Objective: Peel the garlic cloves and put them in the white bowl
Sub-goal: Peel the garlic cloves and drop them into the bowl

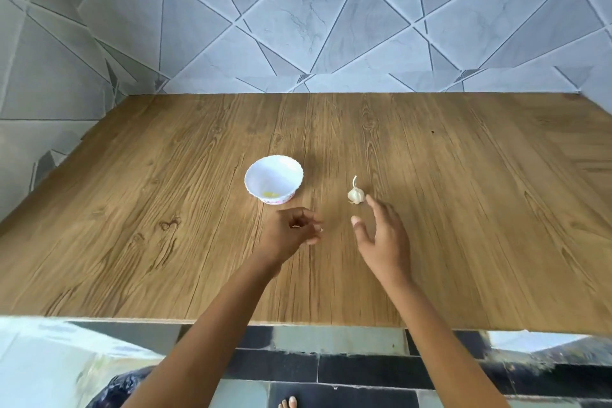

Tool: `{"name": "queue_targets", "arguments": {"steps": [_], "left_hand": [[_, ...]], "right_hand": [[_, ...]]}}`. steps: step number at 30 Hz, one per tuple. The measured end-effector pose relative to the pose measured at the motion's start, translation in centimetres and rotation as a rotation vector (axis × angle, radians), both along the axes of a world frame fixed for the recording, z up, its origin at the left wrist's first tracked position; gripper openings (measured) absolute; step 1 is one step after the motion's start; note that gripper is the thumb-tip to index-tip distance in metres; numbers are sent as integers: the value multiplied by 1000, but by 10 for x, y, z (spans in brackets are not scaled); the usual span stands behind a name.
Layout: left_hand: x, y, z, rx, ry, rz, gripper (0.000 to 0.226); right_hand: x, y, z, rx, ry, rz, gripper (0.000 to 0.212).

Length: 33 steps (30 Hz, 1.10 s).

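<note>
A small white bowl (274, 178) with a scalloped rim stands near the middle of the wooden table (165, 209); something pale yellow lies at its bottom. To its right rests a white garlic bulb (355, 194) with a short stem pointing up. My right hand (381, 235) hovers just below and right of the bulb, fingers spread, one fingertip close to it but apart. My left hand (291, 232) hangs below the bowl with fingers loosely curled; a tiny pale speck shows at its fingertips, too blurred to identify.
A tiled wall rises behind the table's far edge and along its left side. The near edge of the table runs across the lower part of the view, with dark and pale floor tiles and a bare foot (288, 402) beneath.
</note>
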State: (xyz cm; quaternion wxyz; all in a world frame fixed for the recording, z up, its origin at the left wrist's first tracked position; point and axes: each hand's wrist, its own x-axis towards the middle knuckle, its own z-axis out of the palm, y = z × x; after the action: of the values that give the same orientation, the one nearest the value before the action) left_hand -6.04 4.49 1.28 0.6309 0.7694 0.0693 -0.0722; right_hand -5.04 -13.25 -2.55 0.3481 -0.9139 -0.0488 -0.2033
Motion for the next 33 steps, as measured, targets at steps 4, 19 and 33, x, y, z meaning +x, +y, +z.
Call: {"name": "queue_targets", "arguments": {"steps": [4,19,33], "left_hand": [[-17,9,-5,360,-16,-92,10],[-3,19,2,714,71,-257,16],[9,3,10,1016,39,-393,24]], "right_hand": [[-39,10,-15,-230,156,188,47],[-53,26,-24,-491,162,74,55],[-54,28,-26,-471,225,98,68]]}}
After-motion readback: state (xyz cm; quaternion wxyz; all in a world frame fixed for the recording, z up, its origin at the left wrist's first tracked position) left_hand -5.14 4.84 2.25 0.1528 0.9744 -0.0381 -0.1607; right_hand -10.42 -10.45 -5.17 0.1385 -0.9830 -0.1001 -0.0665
